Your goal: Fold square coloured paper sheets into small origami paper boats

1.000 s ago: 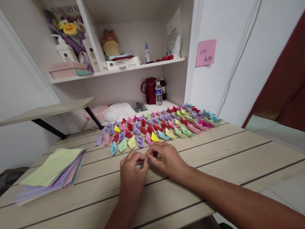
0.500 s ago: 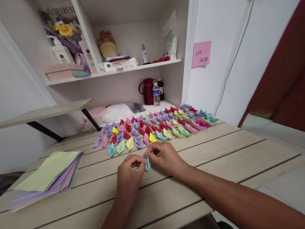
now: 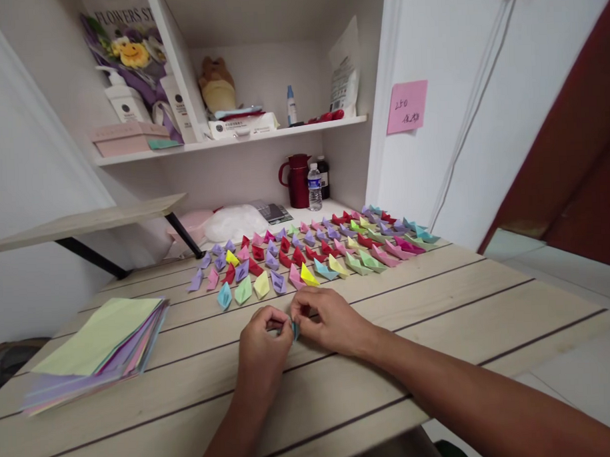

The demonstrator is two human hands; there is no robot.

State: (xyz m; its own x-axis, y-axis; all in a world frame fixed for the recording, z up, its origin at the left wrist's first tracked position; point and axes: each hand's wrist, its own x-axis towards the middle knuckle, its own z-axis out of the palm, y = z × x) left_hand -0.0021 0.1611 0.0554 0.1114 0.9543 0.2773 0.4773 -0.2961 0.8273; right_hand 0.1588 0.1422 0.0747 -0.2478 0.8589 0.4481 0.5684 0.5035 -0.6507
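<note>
My left hand [image 3: 263,344] and my right hand [image 3: 327,318] meet over the wooden table [image 3: 438,317], fingers pinched together on a small light-blue folded paper piece [image 3: 294,330]. Only a sliver of the paper shows between the fingertips. Just beyond the hands lie rows of several small folded paper boats [image 3: 306,252] in purple, red, pink, yellow, green and blue. A stack of coloured paper sheets [image 3: 96,346], pale green on top, lies to the left of my left hand.
Behind the boats stand a dark red jug [image 3: 298,181], a water bottle [image 3: 314,187] and a white plastic bag [image 3: 232,224]. A shelf [image 3: 232,141] above holds bottles and boxes. A pink note [image 3: 407,105] sticks on the wall. A slanted board [image 3: 89,219] juts out left.
The hands have closed in around the blue paper, which showed more half a second ago. The view shifted slightly.
</note>
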